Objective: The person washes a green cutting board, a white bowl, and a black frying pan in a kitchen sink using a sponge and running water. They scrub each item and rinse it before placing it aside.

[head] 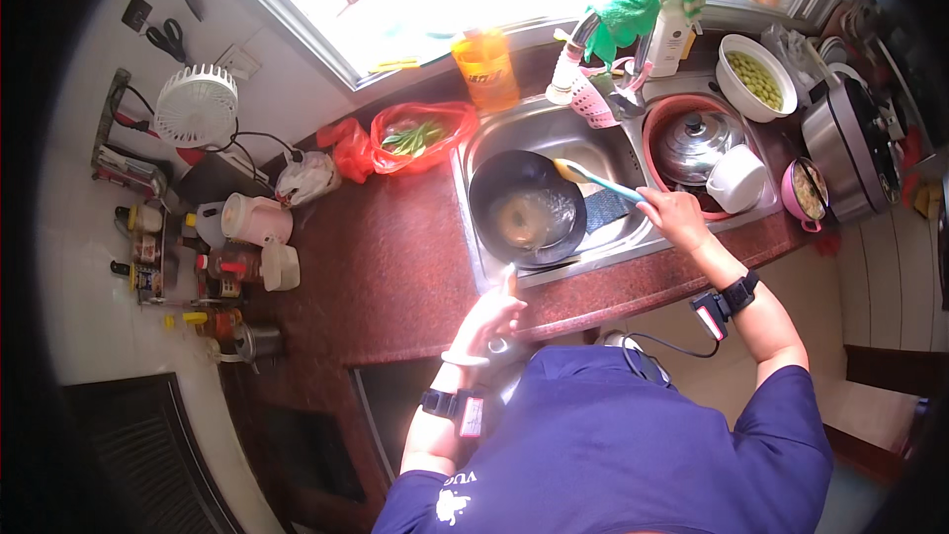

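Note:
A dark wok [485,196] with cloudy water in it rests in the stainless steel sink basin [593,130]. My right hand [673,216] grips the light-blue handle of a cleaning brush [609,185]. The brush's yellowish head lies at the wok's right upper rim. My left hand [493,315] is at the sink's front edge, with one finger stretched up to the wok's near rim and the others partly curled. Glare hides whether it grips the wok. A dark blue cloth or pad [606,209] lies in the basin right of the wok.
A faucet draped with a green cloth [623,15] stands behind the sink. The right basin holds a red colander [656,119], a lidded pot [693,144] and a white container [738,178]. Left are a red bag of greens [415,137] and an orange bottle [485,70]. A cooker [845,141] stands right.

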`<state>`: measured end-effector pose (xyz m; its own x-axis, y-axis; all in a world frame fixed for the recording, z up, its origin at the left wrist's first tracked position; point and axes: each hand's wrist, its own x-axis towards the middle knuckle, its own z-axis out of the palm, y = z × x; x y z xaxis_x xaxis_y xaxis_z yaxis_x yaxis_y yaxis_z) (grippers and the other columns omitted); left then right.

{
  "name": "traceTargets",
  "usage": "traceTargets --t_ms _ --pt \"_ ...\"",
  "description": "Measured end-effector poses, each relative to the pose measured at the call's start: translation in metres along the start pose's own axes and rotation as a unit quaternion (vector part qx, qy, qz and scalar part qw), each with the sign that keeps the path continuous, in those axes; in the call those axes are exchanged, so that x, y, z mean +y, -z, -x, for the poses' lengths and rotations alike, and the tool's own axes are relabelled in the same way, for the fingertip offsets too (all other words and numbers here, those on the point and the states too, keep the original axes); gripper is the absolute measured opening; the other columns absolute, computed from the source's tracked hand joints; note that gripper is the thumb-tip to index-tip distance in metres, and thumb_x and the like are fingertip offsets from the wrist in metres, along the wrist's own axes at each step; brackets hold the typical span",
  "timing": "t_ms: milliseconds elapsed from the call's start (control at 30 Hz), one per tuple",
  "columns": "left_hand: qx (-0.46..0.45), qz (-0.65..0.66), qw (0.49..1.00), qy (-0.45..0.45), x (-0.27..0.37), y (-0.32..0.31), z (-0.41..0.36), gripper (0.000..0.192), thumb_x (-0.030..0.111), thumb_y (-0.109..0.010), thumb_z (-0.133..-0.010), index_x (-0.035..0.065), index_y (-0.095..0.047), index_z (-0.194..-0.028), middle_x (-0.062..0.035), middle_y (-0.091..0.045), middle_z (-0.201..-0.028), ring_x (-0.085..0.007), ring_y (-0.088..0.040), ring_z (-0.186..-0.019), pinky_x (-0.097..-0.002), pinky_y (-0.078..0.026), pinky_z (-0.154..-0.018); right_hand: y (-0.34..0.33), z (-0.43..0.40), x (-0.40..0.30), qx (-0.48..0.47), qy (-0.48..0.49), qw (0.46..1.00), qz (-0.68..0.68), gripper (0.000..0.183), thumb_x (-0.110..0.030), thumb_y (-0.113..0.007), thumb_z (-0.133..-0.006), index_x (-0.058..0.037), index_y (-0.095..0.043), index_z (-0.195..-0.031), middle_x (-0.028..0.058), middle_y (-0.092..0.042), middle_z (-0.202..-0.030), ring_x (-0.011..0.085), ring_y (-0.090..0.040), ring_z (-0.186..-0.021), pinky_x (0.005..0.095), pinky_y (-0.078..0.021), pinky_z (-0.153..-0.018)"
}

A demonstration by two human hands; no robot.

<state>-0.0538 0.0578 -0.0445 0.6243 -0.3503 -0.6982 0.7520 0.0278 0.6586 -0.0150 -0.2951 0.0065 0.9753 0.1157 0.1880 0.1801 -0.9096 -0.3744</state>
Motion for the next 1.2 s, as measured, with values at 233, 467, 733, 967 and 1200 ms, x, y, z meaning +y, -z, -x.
traceTargets --t_ms 233,467,733,967,1200 --pt "-0.035 0.043 0.998 0.004 0.023 0.004 0.031 0.017 0.015 -0.063 -0.076 0.0094 -0.053 -0.088 0.0024 -0.050 -0.073 -0.0061 -0.050 -0.061 -0.0181 -0.040 -0.053 -0.002 0.009 0.005 0.069 -0.107 0.970 -0.207 0.028 -0.028 -0.057 -0.083 -0.0063 -0.063 -0.100 0.0137 -0.062 -0.075 0.0259 -0.061 -0.067 0.0347 -0.0452 -0.060" --pt "-0.025 0.057 0.998 0.010 0.027 -0.004 0.045 0.022 0.006 -0.063 -0.071 0.0104 -0.046 -0.086 0.0028 -0.044 -0.059 -0.0083 -0.043 -0.041 -0.0217 -0.036 -0.040 -0.010 0.008 0.010 0.018 -0.211 0.840 -0.500 0.031 -0.022 -0.055 -0.087 0.0033 -0.060 -0.103 -0.0036 -0.051 -0.062 0.0017 -0.043 -0.051 0.0189 -0.0344 -0.046" --pt "-0.031 -0.002 1.000 -0.002 0.025 0.000 0.031 0.029 0.007 -0.064 -0.072 0.0094 -0.044 -0.093 0.0014 -0.047 -0.061 -0.0080 -0.046 -0.041 -0.0189 -0.037 -0.037 -0.012 0.009 0.015 0.051 -0.216 0.817 -0.532 0.029 -0.019 -0.055 -0.087 0.0039 -0.060 -0.105 -0.0042 -0.052 -0.064 0.0012 -0.043 -0.049 0.0164 -0.0310 -0.043" --pt "-0.002 -0.103 0.994 -0.021 0.034 0.012 0.025 0.025 0.007 -0.063 -0.073 0.0077 -0.044 -0.088 0.0006 -0.049 -0.060 -0.0085 -0.047 -0.042 -0.0211 -0.040 -0.038 -0.026 0.029 0.032 0.062 -0.293 0.764 -0.571 0.026 -0.019 -0.056 -0.087 0.0041 -0.060 -0.099 -0.0043 -0.049 -0.062 0.0032 -0.041 -0.046 0.0167 -0.0303 -0.043" --pt "0.006 -0.062 0.997 -0.042 0.028 0.014 0.010 0.017 0.009 -0.062 -0.072 0.0073 -0.048 -0.081 0.0009 -0.049 -0.058 -0.0096 -0.047 -0.043 -0.0223 -0.040 -0.040 -0.042 0.054 0.048 0.054 -0.311 0.757 -0.573 0.026 -0.022 -0.055 -0.088 0.0020 -0.061 -0.096 -0.0035 -0.049 -0.062 0.0036 -0.042 -0.047 0.0177 -0.0309 -0.042"
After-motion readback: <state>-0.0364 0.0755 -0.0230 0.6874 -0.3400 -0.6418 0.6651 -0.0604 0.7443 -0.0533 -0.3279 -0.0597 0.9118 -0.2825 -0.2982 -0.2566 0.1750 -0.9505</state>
